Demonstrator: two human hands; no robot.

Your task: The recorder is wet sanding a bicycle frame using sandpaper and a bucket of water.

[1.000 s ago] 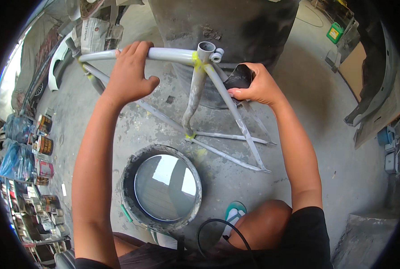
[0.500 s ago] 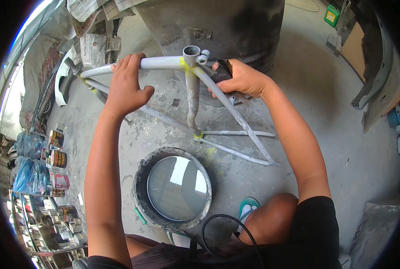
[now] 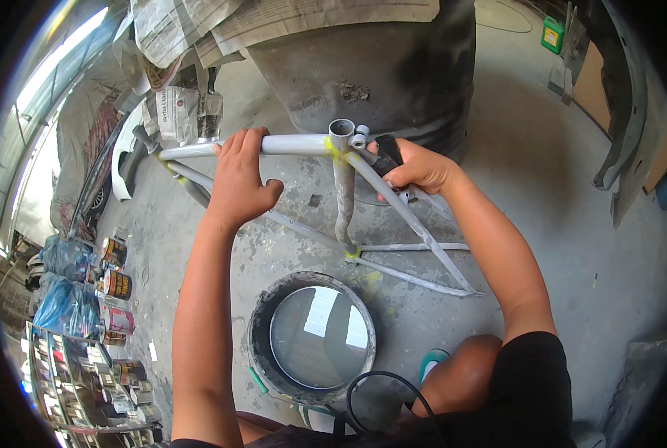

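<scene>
A grey bicycle frame [image 3: 296, 145] with yellowish patches at its joints stands over the concrete floor, its open seat tube upright near the middle. My left hand [image 3: 238, 175] is closed over the top tube, fingers across it and thumb held apart. Behind the seat tube, my right hand [image 3: 422, 170] grips a folded black sheet [image 3: 388, 149] that looks like sandpaper, against the far seat stay. Its fingertips are partly hidden by the near stay. Below the frame sits a dark, stained bucket [image 3: 259, 328] of cloudy water reflecting bright light.
A large dark drum-like object [image 3: 311, 82], topped with newspaper sheets [image 3: 333, 22], stands just beyond the frame. Paint cans [image 3: 117, 284] and blue plastic bags [image 3: 68, 306] line the left. A green jerrycan [image 3: 551, 35] and leaning panels [image 3: 628, 112] are at the far right.
The whole view has shifted, so the frame, bucket and hands appear lower and farther right. Both hands keep their holds; the right hand with the black sheet is slightly closer to the seat tube.
</scene>
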